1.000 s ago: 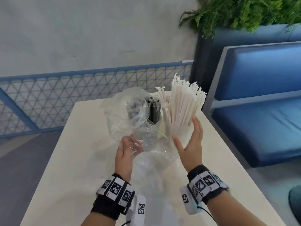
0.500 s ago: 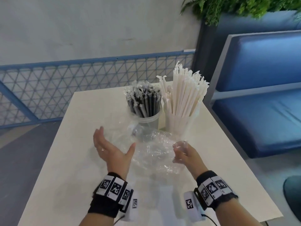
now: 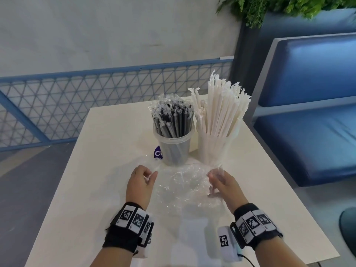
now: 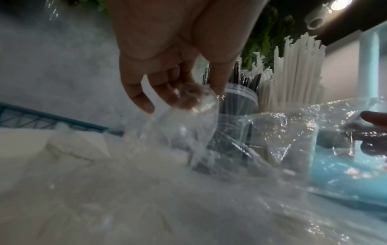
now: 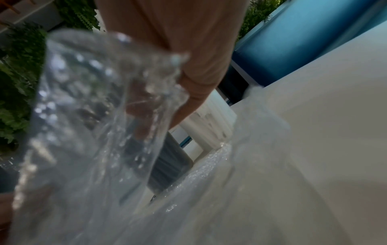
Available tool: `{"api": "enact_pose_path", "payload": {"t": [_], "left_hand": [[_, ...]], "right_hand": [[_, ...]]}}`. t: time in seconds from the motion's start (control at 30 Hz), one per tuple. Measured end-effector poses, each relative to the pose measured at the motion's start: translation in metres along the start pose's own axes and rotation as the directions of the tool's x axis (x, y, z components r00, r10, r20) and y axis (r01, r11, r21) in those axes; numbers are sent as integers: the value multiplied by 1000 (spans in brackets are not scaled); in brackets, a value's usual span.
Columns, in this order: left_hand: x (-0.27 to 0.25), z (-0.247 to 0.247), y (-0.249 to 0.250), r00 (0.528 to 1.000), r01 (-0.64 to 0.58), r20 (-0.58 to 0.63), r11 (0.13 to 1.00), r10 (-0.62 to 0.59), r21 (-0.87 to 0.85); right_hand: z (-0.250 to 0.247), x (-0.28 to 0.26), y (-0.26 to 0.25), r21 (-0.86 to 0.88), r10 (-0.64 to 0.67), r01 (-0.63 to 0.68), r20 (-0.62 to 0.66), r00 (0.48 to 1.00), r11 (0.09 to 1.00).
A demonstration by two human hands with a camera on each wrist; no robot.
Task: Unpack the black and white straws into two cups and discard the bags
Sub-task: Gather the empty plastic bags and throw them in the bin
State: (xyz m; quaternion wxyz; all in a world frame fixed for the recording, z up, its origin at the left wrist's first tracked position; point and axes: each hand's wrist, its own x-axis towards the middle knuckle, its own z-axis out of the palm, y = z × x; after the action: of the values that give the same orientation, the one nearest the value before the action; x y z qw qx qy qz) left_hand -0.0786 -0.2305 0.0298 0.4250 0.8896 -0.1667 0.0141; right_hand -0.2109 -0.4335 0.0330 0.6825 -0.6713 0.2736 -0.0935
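Note:
Black straws (image 3: pixel 173 120) stand in a clear cup (image 3: pixel 174 149) at the far middle of the table. Beside it on the right, white straws (image 3: pixel 221 110) fill a second cup (image 3: pixel 213 149). A crumpled clear plastic bag (image 3: pixel 185 187) lies on the table just in front of both cups. My left hand (image 3: pixel 148 175) pinches the bag's left edge (image 4: pixel 188 102) with curled fingers. My right hand (image 3: pixel 215 176) grips the bag's right edge, and the plastic (image 5: pixel 94 99) drapes over that hand's fingers.
The cream table (image 3: pixel 96 170) has a purple label (image 3: pixel 158 153) lying left of the black-straw cup. A blue bench seat (image 3: pixel 308 135) stands close on the right, a blue mesh railing (image 3: pixel 77 105) behind, and plants (image 3: pixel 279 8) above the bench.
The bag has come down off the black straws onto the table. My left hand went from open to pinching its left edge; my right hand took hold of the right edge.

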Motion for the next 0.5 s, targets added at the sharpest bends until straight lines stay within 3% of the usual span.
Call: {"api": "enact_pose_path", "payload": {"t": [0.07, 0.2, 0.3, 0.37, 0.43, 0.5], "left_hand": [[0, -3, 0, 1000, -9, -14, 1000, 9, 10], [16, -17, -28, 967, 172, -176, 981, -185, -85], [13, -14, -34, 972, 225, -48, 970, -230, -94], [3, -8, -29, 975, 218, 57, 969, -213, -118], [-2, -4, -27, 978, 193, 102, 973, -180, -128], [-1, -1, -29, 978, 179, 130, 978, -165, -105]], "right_hand": [[-1, 1, 1, -11, -2, 2, -25, 1000, 1000], [-24, 12, 8, -189, -19, -29, -244, 970, 981], [-29, 15, 15, -386, -31, -104, -327, 945, 917], [-25, 15, 15, -590, -256, -31, -397, 881, 807], [-14, 9, 4, -764, -458, 96, -277, 845, 639], [4, 5, 6, -872, -479, 203, -40, 877, 445]]}}
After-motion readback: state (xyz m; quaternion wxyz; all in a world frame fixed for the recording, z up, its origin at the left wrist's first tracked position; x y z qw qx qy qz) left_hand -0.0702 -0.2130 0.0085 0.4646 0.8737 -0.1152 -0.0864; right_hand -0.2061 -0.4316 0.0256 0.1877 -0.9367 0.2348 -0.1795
